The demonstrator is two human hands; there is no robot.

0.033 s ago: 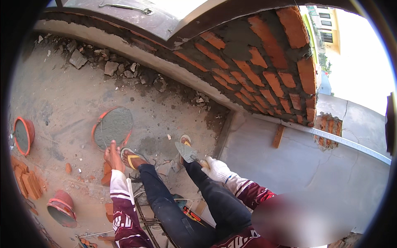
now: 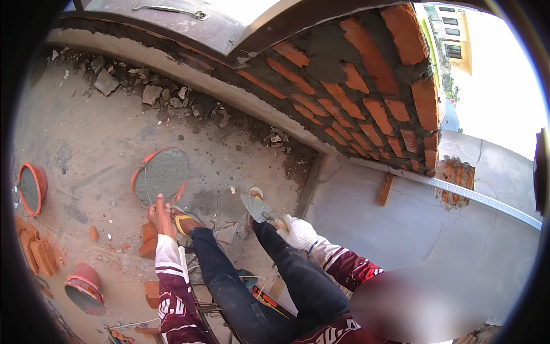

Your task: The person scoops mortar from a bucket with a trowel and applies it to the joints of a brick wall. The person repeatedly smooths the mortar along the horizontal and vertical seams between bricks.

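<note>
A round orange bucket [image 2: 160,176] of wet grey mortar is at the left of my feet. Its thin wire handle [image 2: 145,181] runs down to my left hand [image 2: 164,219], which is bare and closed on it at the near rim. My right hand [image 2: 299,234] wears a white knitted glove and is wrapped round the handle of a trowel [image 2: 256,207]. Grey mortar coats the trowel's blade, which hangs over my right foot. Most of the trowel's handle is hidden by the glove.
Two more orange buckets, one far left [image 2: 32,189] and one nearer [image 2: 85,289], stand beside stacked bricks [image 2: 40,252]. Rubble [image 2: 152,94] lines the low wall base. A brick wall [image 2: 366,86] rises ahead right. Metal rods [image 2: 209,309] and a tool lie by my legs.
My left hand and the mortar bucket have shifted slightly to the right together. The trowel in my right hand has moved a little to the left and up.
</note>
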